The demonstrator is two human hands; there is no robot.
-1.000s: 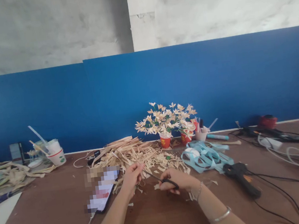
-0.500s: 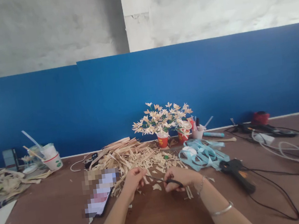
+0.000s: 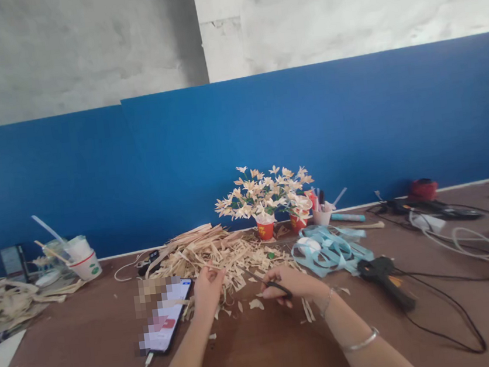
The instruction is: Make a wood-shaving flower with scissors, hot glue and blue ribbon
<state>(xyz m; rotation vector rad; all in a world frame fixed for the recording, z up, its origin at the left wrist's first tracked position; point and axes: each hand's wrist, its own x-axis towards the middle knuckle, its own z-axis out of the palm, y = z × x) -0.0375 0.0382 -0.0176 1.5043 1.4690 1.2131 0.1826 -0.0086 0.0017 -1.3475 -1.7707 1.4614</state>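
Note:
In the head view, my right hand [image 3: 289,284] is closed around the dark handles of a pair of scissors [image 3: 278,288], whose blades point up and left toward the pile. My left hand [image 3: 209,287] is at the near edge of a heap of dried husk strips [image 3: 230,254], fingers pinched on what looks like a pale husk strip [image 3: 177,302] that sticks out on its left, over the phone. The fingertips partly hide this strip. Small cut husk scraps [image 3: 256,304] lie on the table between and below both hands.
A charging phone [image 3: 167,319] lies left of my left arm. Husk flowers [image 3: 263,190] in red cups stand behind the heap. Blue ribbon [image 3: 329,250], a black glue gun [image 3: 386,285] and cables lie to the right. A white cup [image 3: 85,266] stands far left.
My left hand has moved left and slightly up, away from the scissors and closer to the heap. The right hand stays nearly in place with the scissors.

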